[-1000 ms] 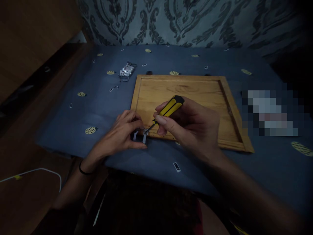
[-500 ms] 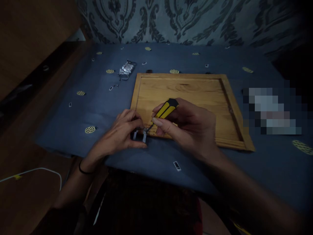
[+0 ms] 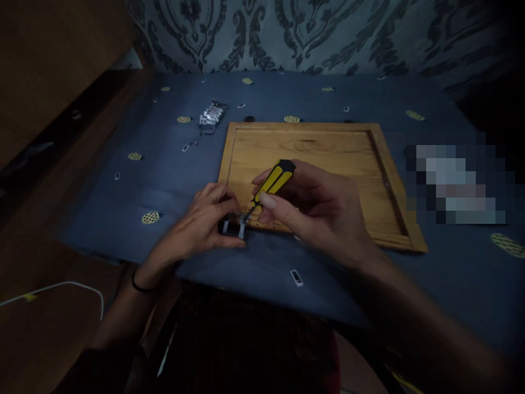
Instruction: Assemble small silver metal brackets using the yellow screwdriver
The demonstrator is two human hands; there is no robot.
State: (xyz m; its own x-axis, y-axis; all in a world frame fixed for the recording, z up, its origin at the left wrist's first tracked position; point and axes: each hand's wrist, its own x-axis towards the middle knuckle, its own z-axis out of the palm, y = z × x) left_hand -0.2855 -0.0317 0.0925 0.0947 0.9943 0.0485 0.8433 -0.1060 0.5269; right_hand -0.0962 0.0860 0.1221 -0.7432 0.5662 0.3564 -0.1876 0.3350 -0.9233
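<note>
In my right hand [image 3: 324, 213] is a yellow-and-black screwdriver [image 3: 274, 183], pinched between thumb and fingers and slanting down to the left. Its tip meets a small metal hinge [image 3: 241, 229] at the near left edge of a framed wooden panel [image 3: 303, 127], which lies flat. My left hand [image 3: 205, 219] curls around that hinge from the left, thumb below and fingers above. Part of the hinge is hidden by these fingers, and the screw under the tip is too small to make out.
Several shiny metal pieces [image 3: 212, 116] lie in a cluster beyond the panel's left corner, with tiny dark bits [image 3: 194, 144] nearby. A blue patterned cloth [image 3: 164, 180] covers the surface. To the right is a blurred-out object [image 3: 455, 183]. A patterned wall [image 3: 270, 33] stands behind.
The screwdriver's handle and my right hand have shifted slightly up and left, with the grip a little changed. My left hand, the hinge and the panel stay in place.
</note>
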